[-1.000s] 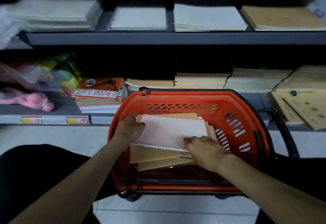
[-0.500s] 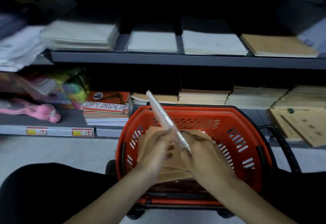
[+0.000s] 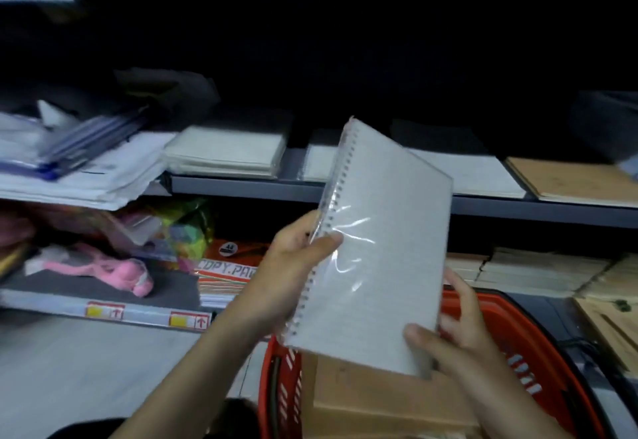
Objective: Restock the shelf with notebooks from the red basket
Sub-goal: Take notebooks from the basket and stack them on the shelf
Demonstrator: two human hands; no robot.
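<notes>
A white spiral notebook (image 3: pixel 383 241) in clear plastic wrap is held up in front of the shelf, above the red basket (image 3: pixel 552 355). My left hand (image 3: pixel 297 266) grips its spiral edge, thumb on the cover. My right hand (image 3: pixel 455 338) holds its lower right corner, thumb in front and fingers behind. Brown-covered notebooks (image 3: pixel 379 397) lie stacked in the basket below. On the middle shelf (image 3: pixel 241 184) lie flat stacks of white notebooks (image 3: pixel 228 153) and a brown one (image 3: pixel 569 179).
A messy pile of papers and plastic sleeves (image 3: pixel 76 162) sits at the left of the middle shelf. The lower shelf holds a pink toy (image 3: pixel 114 273), copy paper packs (image 3: pixel 228 276) and stacks of brown envelopes (image 3: pixel 538 273). My dark-clothed knee (image 3: pixel 89 431) is at the bottom left.
Both hands lifted the white spiral notebook out of the basket and raised it to shelf height, cover now facing me. The view tilted upward.
</notes>
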